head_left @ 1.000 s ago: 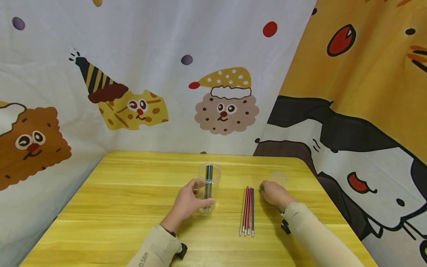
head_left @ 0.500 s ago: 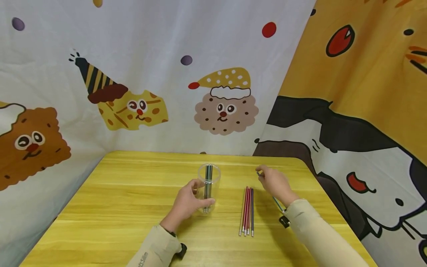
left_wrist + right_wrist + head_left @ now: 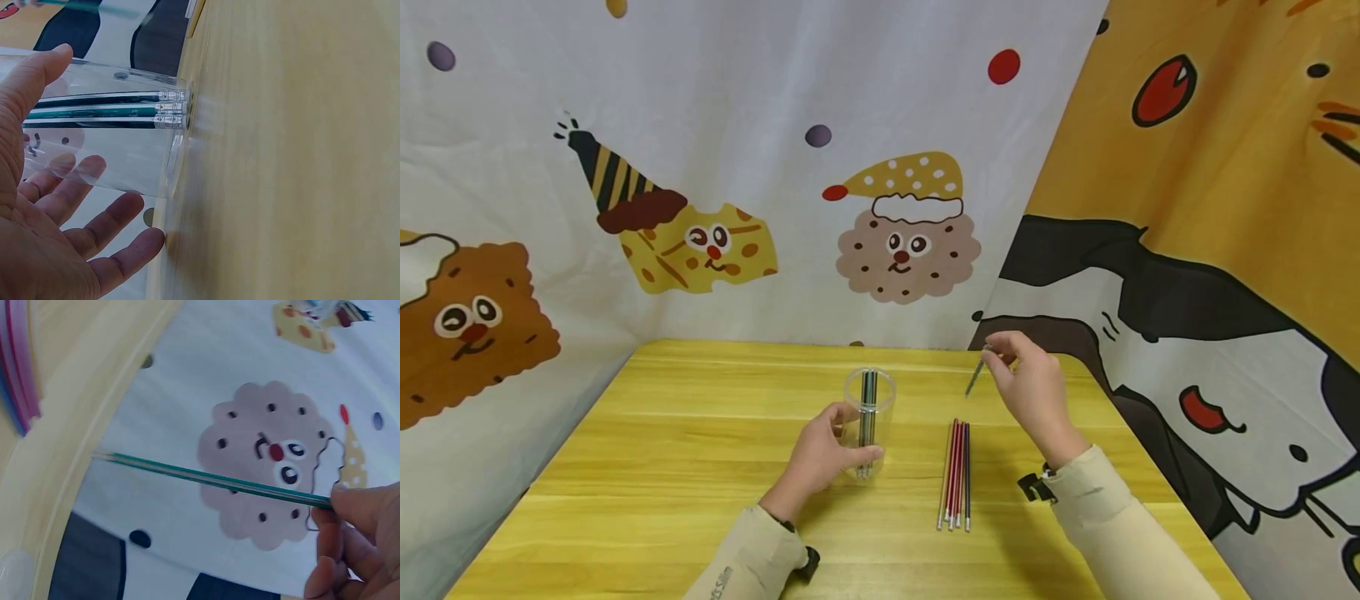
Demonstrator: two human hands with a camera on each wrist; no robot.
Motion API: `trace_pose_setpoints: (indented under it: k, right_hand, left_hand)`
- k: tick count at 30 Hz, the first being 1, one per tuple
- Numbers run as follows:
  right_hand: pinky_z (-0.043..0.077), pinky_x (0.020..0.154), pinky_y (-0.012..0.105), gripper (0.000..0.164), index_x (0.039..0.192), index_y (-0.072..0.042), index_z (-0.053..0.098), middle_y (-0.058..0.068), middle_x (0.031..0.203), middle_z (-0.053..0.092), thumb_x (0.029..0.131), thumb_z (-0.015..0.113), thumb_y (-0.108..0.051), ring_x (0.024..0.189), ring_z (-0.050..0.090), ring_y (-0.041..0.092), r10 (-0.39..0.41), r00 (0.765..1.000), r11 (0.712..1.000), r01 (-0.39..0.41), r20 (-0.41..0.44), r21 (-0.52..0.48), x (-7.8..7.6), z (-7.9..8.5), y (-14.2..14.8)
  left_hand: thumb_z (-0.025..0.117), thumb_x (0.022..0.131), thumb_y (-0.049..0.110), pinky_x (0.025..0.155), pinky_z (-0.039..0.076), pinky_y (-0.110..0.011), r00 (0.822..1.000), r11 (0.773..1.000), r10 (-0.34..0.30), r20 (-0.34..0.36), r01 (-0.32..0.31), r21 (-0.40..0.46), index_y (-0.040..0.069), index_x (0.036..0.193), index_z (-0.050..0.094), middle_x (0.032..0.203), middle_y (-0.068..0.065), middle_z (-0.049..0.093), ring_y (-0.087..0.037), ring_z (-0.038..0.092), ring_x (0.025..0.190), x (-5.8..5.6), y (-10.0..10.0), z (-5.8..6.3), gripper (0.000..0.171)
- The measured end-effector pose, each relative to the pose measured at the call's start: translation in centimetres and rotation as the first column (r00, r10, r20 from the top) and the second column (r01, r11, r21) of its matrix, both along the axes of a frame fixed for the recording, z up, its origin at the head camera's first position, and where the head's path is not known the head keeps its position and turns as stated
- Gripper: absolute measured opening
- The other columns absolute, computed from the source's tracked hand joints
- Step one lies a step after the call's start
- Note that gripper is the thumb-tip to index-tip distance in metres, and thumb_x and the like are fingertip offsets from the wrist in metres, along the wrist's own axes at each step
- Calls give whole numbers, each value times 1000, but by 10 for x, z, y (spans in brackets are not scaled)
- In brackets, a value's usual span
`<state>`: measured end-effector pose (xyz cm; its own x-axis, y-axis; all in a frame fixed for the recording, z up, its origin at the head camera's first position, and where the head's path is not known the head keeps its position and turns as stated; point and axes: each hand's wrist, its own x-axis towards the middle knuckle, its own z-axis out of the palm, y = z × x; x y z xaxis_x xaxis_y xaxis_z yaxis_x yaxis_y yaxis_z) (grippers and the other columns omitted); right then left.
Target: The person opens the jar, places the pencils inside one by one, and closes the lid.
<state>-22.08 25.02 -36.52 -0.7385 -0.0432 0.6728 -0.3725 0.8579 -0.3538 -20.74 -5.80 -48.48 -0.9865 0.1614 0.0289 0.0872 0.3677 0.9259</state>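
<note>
My left hand (image 3: 820, 450) holds a clear plastic cup (image 3: 883, 421) upright on the table, thumb on one side and fingers on the other. Inside stand several green-and-black striped pencils (image 3: 112, 112), their silver eraser ends at the bottom in the left wrist view. Over the table's back right part, my right hand (image 3: 1030, 387) pinches one green pencil (image 3: 212, 478) by its upper end between thumb and fingers. That pencil hangs at a slant, eraser end down. Between the hands lies a row of red and blue pencils (image 3: 957, 475), erasers toward me.
A round clear disc (image 3: 15, 575) lies on the wooden table (image 3: 700, 467) by the right hand, hidden behind it in the head view. A printed cartoon curtain (image 3: 737, 125) hangs right behind the table's back edge.
The right hand has risen from the table toward the back with the green pencil, which now hangs down instead of lying back along the wrist. The left hand and cup stay put.
</note>
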Motion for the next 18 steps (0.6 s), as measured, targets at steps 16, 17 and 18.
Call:
trace_pose_setpoints:
  k: [16,17,18]
  right_hand:
    - [60,81,17,16,111,-4,73,-8,105,83,99,78,-12,91,76,5,329,944,761,-271,-9,-589,21,21,-21]
    - [61,84,18,17,112,-3,72,-10,106,83,99,78,-12,94,76,6,339,941,745,-268,1,-611,21,21,-21]
    - [61,86,19,18,113,-2,72,-12,106,83,99,78,-13,96,76,6,346,938,734,-264,10,-626,22,22,-21]
  left_hand:
    - [97,78,41,101,59,-51,1000,1000,-9,-13,9,-9,17,135,64,140,-8,66,-33,64,128,-1,-1,-3,70]
    - [97,79,41,101,59,-51,1000,1000,-9,-14,9,-8,17,136,64,140,-8,66,-33,64,128,-2,-1,-3,71]
    - [97,79,41,101,59,-51,1000,1000,-10,-14,10,-6,17,136,64,140,-7,66,-34,64,129,-2,-1,-3,71]
